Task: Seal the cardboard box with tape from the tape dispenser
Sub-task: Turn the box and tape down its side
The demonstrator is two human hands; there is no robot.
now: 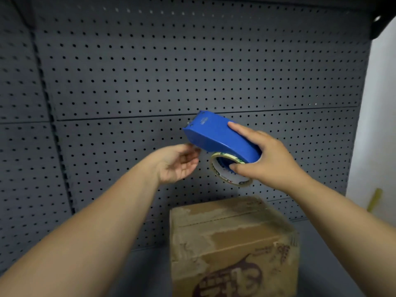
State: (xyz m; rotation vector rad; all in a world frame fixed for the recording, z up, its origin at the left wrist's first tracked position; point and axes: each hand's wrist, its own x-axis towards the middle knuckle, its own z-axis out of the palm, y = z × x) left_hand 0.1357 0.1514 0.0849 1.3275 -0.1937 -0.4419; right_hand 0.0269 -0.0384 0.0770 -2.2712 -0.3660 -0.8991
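My right hand (267,156) holds a blue tape dispenser (214,136) in the air, fingers over its top and thumb inside the roll of clear tape (230,179) beneath it. My left hand (177,162) is palm up just left of the dispenser's lower front end, fingertips touching or nearly touching it; whether it pinches the tape end I cannot tell. Below stands a worn brown cardboard box (231,243) with its top flaps closed, a seam running across the top, and patches of old torn tape.
A dark grey pegboard wall (150,71) fills the background right behind the dispenser. The box rests on a grey shelf surface (321,264). A white wall (379,125) stands at the right edge.
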